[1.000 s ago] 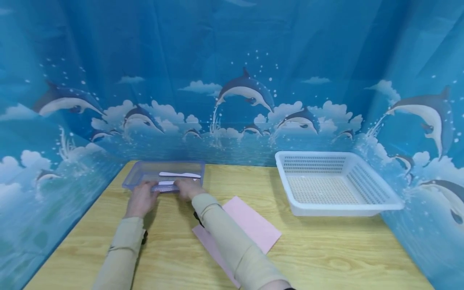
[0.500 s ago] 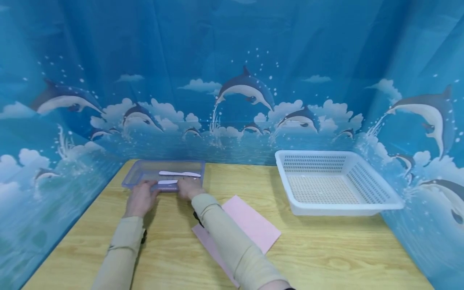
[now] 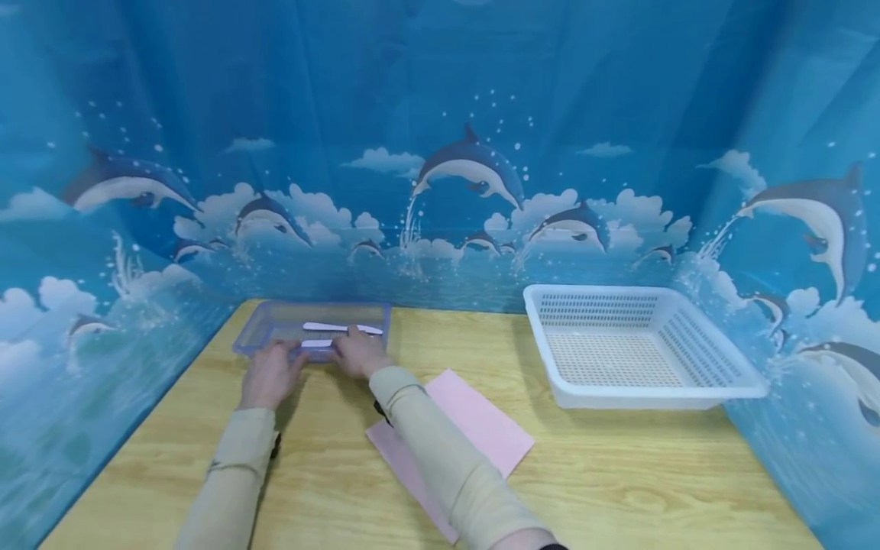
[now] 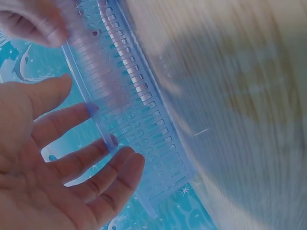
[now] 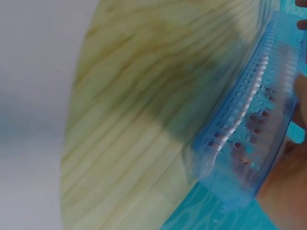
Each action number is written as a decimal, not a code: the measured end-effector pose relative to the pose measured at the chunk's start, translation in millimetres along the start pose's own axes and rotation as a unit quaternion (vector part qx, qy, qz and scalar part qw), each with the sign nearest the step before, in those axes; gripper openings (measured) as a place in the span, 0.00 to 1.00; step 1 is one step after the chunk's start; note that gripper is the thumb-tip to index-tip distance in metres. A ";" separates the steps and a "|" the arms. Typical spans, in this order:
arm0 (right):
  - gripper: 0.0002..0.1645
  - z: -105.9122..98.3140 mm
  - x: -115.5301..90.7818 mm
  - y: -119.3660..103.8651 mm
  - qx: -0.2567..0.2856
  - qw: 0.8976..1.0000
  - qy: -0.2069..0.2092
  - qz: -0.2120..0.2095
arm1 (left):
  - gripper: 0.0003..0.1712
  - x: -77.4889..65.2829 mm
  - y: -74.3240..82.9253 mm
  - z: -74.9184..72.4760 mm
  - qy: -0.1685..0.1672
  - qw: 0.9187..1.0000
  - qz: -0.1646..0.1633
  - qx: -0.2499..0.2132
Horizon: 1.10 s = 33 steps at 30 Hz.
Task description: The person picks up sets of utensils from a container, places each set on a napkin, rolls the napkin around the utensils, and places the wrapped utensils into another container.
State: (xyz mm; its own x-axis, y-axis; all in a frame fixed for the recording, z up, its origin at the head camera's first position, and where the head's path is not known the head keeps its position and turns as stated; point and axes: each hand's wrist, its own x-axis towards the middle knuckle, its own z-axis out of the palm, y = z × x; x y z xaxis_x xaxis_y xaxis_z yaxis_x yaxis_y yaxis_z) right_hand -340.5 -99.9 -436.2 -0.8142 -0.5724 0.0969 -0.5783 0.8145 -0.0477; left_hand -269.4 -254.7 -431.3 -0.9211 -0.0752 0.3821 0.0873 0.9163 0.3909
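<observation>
A translucent purple-blue basket (image 3: 275, 322) with slotted walls stands at the table's back left. Inside it lies a white piece shaped like a table knife (image 3: 323, 327); nearer the front is a second white knife-like piece (image 3: 315, 344), its right part hidden by my right hand (image 3: 360, 354). That hand reaches over the front rim at the right, fingertips down at the white pieces; its grip is hidden. My left hand (image 3: 270, 374) is at the basket's front left. In the left wrist view its fingers (image 4: 72, 120) are spread and loosely bent, with fingertips on the rim.
A pink sheet (image 3: 481, 424) lies on the wooden table (image 3: 619, 473), partly under my right forearm. At the back right stands a white perforated basket (image 3: 656, 391). A blue dolphin-print curtain (image 3: 440, 92) encloses the back and sides.
My right hand has shifted slightly, and its fingers now reach higher, over the back white piece. My left hand and the basket have stayed almost in place.
</observation>
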 end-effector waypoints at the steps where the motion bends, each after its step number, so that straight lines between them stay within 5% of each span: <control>1: 0.17 0.2 -0.1 1.6 0.006 1.000 0.009 -0.006 | 0.19 0.6 0.4 0.6 -0.001 1.000 -0.004 0.000; 15: 0.20 -20.0 -3.4 23.0 -0.061 0.995 0.074 -0.030 | 0.21 1.3 2.9 3.1 0.004 0.999 -0.044 0.013; 23: 0.19 -33.5 -15.0 40.0 0.014 0.994 0.104 -0.038 | 0.25 3.2 2.5 -3.6 -0.013 0.998 -0.052 0.019; 33: 0.23 -43.4 -46.9 52.2 0.122 0.985 0.098 -0.070 | 0.28 1.8 14.8 -8.2 0.019 0.999 -0.036 0.016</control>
State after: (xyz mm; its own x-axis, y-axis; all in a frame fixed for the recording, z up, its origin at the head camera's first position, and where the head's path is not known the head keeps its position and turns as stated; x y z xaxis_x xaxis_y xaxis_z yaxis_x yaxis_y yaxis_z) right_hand -330.3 -26.4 -400.1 -0.7137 -0.6291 0.3080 -0.6991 0.6676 -0.2561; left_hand -266.6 -244.5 -418.0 -0.9097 -0.1555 0.3850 0.0086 0.9199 0.3920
